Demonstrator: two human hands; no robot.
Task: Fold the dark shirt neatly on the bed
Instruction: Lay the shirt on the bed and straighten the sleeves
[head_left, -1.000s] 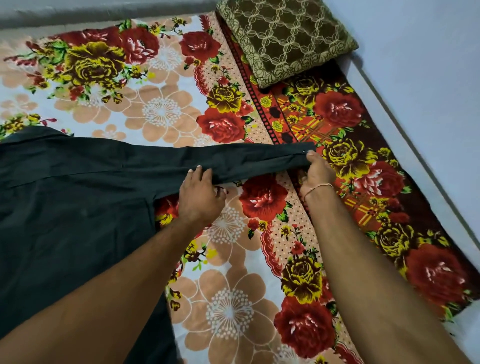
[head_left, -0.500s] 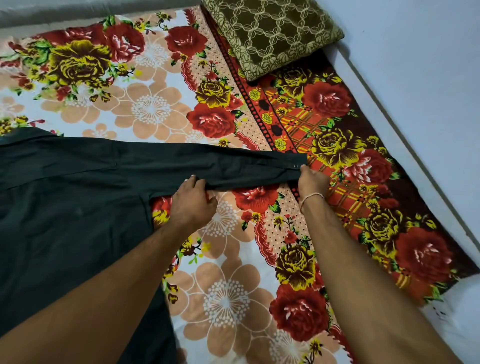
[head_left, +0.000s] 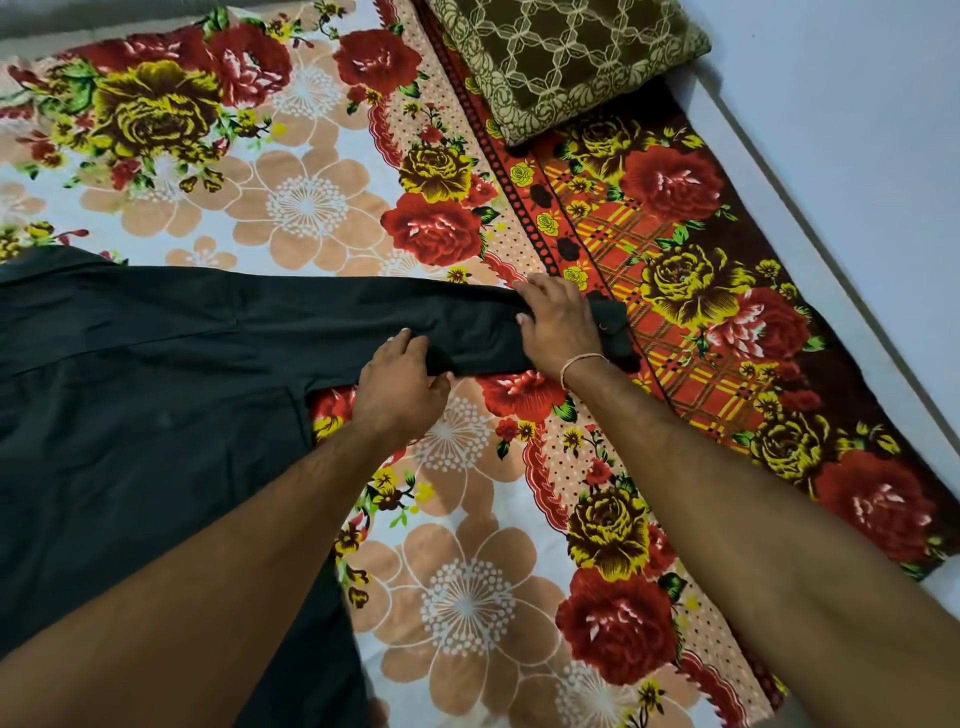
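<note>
- My right hand lies at centre frame, palm down on the sleeve close to the cuff; the fingers look nearly straight and pressed onto the cloth, gripping nothing that I can see.
- A thin thread band circles that wrist.
- My left hand sits just left of and below it, at the sleeve's lower edge, fingers bent, with a small fold of the dark fabric pinched between thumb and fingertips.
- The cuff pokes out to the right of my right hand, showing a small button; it rests on the red-and-yellow border of the sheet.
- The dark shirt fills the left side of the frame, spread flat, its sleeve stretched rightward to my hands.
- All of it lies on the bed, covered by a floral sheet.
- An olive patterned pillow sits at the upper right, well apart from the shirt.
</note>
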